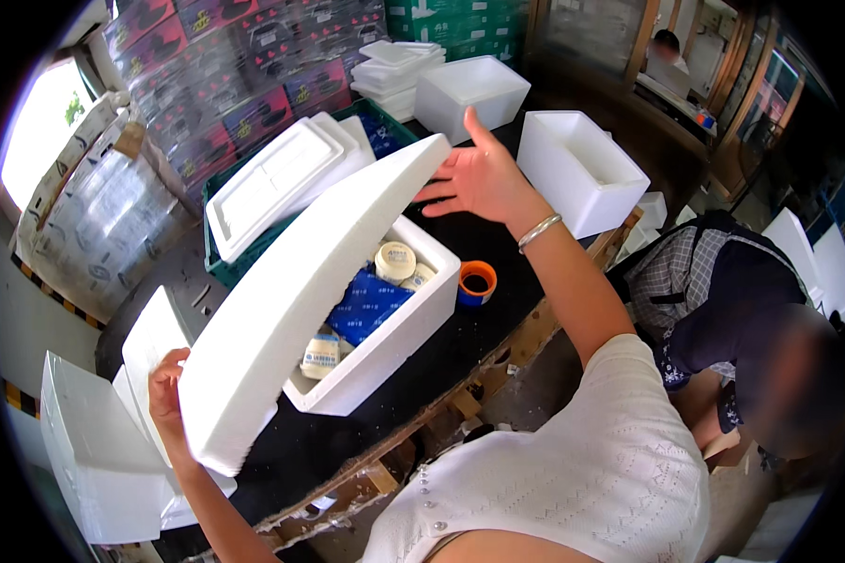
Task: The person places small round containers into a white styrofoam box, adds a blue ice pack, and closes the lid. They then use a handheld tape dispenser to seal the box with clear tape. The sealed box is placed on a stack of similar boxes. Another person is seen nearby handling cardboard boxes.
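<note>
A white foam lid [310, 281] is tilted above a white foam box [394, 352] on the black tabletop. My left hand [167, 387] grips the lid's near left end. My right hand [475, 169] is spread at the lid's far right end, fingers apart; whether a fingertip touches the lid is unclear. Inside the box lie a blue printed pack [370, 302], a round tub with a pale lid [396, 262] and another tub [321, 355] on its side. The lid hides part of the box. An orange and blue tape roll [476, 283] is just right of the box.
Foam lids [274, 186] lie across a green crate [215, 264] behind. Two foam boxes [472, 91] [581, 172] stand at the back right, beside stacked lids [394, 77]. More foam pieces [98, 450] stand at left. A person [732, 295] bends at right; another sits far back.
</note>
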`<state>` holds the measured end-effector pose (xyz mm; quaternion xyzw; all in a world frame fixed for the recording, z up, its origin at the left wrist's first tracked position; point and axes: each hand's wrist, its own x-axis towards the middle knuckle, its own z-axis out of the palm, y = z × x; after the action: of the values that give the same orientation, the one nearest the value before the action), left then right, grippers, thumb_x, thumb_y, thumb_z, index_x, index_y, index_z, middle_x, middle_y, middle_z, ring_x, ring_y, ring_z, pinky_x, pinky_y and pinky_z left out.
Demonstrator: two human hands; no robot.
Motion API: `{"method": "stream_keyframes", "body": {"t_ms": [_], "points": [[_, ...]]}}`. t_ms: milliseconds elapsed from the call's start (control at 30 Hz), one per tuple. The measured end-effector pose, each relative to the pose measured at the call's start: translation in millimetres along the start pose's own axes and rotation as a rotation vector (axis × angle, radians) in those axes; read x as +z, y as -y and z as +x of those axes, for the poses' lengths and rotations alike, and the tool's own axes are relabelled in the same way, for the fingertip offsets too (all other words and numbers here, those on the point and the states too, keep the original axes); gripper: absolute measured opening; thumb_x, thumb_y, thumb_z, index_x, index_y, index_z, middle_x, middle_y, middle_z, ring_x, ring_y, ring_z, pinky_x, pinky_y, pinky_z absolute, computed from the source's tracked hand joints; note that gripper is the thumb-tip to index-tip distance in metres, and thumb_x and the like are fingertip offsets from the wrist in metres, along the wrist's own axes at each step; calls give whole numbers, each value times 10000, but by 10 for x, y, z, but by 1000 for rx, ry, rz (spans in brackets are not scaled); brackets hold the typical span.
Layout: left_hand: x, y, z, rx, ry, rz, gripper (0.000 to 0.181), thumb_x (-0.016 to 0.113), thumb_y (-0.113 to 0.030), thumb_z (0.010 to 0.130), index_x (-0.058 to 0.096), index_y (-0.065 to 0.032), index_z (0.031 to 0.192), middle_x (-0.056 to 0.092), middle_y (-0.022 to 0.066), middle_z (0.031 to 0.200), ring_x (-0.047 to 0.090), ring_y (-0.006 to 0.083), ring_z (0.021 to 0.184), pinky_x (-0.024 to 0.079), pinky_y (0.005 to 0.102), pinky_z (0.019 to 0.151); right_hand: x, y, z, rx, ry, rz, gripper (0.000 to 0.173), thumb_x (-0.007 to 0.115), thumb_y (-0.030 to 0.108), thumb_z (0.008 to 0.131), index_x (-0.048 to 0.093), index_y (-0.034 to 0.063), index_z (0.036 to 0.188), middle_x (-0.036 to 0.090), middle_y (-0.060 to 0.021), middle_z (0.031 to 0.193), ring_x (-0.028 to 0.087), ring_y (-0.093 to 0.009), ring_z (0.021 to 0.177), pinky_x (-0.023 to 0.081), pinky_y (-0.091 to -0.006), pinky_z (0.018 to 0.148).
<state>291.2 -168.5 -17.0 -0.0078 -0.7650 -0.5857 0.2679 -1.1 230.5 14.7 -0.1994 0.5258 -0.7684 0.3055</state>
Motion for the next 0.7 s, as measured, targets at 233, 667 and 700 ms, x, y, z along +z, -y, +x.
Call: {"method": "stream_keyframes", "body": {"t_ms": [233,667,700], "points": [[27,-243,379,355,46,146,204,662,-151,842,595,-130,1034,503,164,1352,476,288,1261,383,425,1044,231,292,-167,-277,-29,-766,644,679,384,850,457,33,1343,637,-124,1019,648,-154,831,541,-267,698],[1437,345,-974,273,430,1038,757,712,-439,782,397,-152,1407,249,182,1512,174,367,1419,147,496,1150,-257,-1165,-289,-250,-393,-1086,325,578,169,936,602,14,1221,670,-61,968,588,-92,843,481,-224,754],[1476,395,-998,266,408,1150,739,706,-426,791,395,-162,1407,251,179,1510,180,363,1418,161,491,1149,-206,-1158,-287,-216,-371,-990,337,573,174,941,590,21,1241,671,-69,1019,595,-107,872,482,-227,780]]}}
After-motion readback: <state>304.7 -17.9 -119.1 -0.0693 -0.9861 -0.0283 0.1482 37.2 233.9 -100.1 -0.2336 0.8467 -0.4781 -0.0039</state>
